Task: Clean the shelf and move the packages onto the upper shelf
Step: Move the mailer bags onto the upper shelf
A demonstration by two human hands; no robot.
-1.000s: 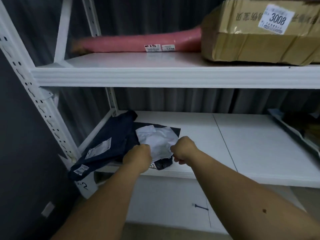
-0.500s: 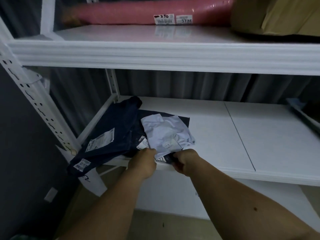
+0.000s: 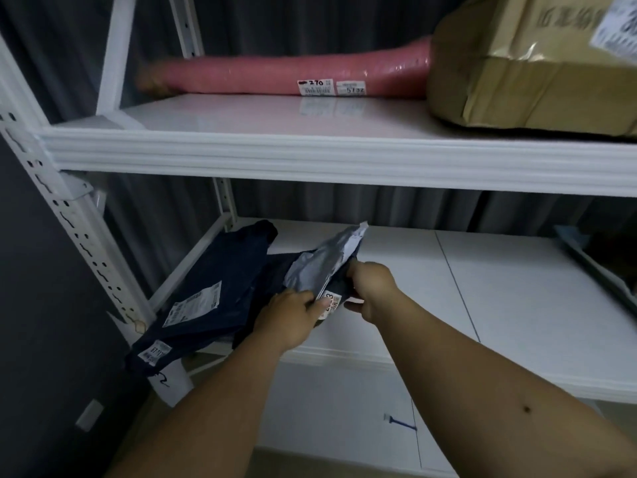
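Single head view, close in, facing forward and slightly down at rack (image 3: pixel 69 215); upper shelf (image 3: pixel 310 157) near eye level.

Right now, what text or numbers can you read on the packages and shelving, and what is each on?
"270": handwritten on the left white sticker of the pink roll.
"57 32", unsure: right sticker of the same roll.
Digits, partly covered, unreadable: label on the grey mailer pinched by the left hand and right hand.
Blurred: cardboard box print, dark bag labels.
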